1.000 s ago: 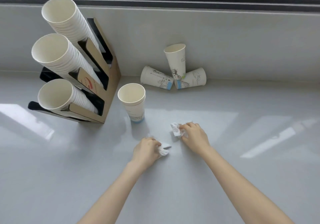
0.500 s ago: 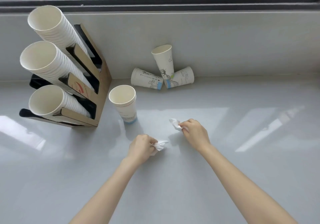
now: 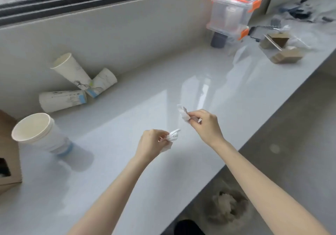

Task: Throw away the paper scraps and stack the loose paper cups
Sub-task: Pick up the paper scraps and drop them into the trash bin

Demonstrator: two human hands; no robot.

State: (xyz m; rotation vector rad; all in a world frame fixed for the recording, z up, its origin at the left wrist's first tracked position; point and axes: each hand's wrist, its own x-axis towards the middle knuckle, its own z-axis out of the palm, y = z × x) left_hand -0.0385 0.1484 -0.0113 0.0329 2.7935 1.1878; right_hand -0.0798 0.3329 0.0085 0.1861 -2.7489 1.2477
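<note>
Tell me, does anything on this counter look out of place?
Yes: three printed paper cups by the back wall are toppled, two lying flat and one leaning on them, while a stack of cups stands upright nearby.

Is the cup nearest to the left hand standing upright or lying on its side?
Upright. The cup shows its open rim on top and rests its blue-banded base on the counter.
</note>
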